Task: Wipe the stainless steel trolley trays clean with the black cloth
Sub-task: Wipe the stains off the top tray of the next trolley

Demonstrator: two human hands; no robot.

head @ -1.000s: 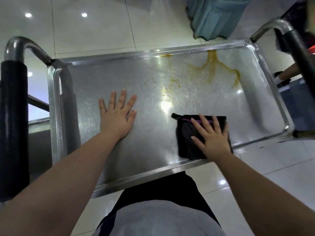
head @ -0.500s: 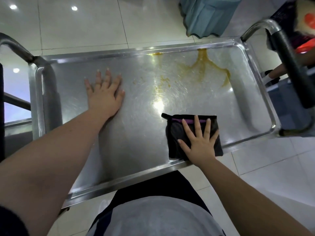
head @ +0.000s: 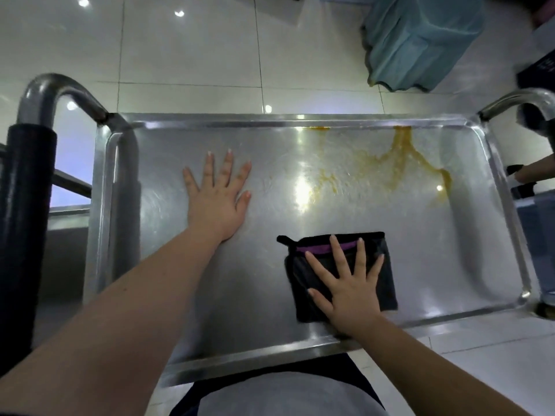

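Observation:
The stainless steel trolley tray fills the middle of the head view. A yellow-brown stain runs from its far rim across the far right part. A folded black cloth with a purple stripe lies flat near the tray's front right. My right hand presses on the cloth with straight, spread fingers. My left hand rests flat on the bare steel left of centre, fingers spread, apart from the cloth.
Steel handle bars rise at both ends, the left handle with a black grip. A teal covered object stands on the tiled floor beyond the tray. Another person's arm shows at the right edge.
The view has shifted, so the tray sits squarer and lower in frame. My right hand and the cloth stay near the front right. The left hand keeps flat on the steel.

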